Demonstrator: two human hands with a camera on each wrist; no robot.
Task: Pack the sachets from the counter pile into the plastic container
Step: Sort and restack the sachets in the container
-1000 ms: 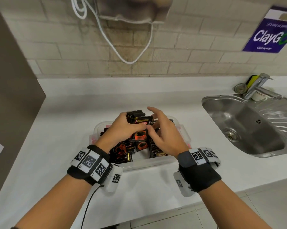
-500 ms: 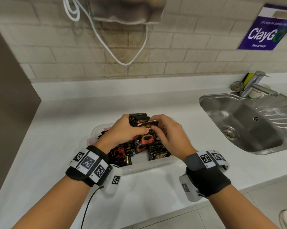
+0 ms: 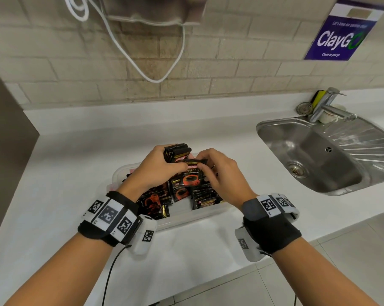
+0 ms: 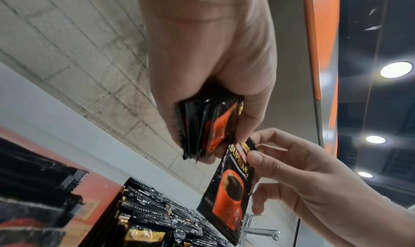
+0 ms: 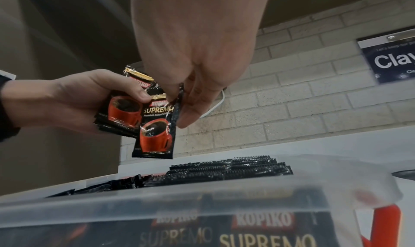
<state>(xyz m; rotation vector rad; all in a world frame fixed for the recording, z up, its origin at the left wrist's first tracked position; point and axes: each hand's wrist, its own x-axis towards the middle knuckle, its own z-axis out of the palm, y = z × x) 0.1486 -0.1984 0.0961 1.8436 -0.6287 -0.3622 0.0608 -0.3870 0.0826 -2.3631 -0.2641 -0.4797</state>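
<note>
The clear plastic container [image 3: 182, 219] sits on the white counter [image 3: 76, 164], near its front edge, left of the steel sink [image 3: 323, 155]. Inside it, black sachets stand on edge in packed rows [image 5: 231, 169] toward the right and far side, their serrated tops up, while a few more [image 3: 153, 202] lie loose toward the left; a bare strip of white floor shows at the near wall.

Both hands hover together just above the container. The left hand [image 3: 155, 171] is curled round a stack of sachets [image 4: 206, 126], thumb on the front face and fingers behind, the stack held upright. The right hand [image 3: 219, 173] pinches a single sachet [image 5: 157, 124] by its top edge between thumb and fingertips [image 4: 254, 157], so it hangs down just beside the stack and touching the left thumb.

The single sachet is black with a gold band at the top, the word SUPREMO, and a red cup of dark coffee printed below. It is flat and unopened.
</note>
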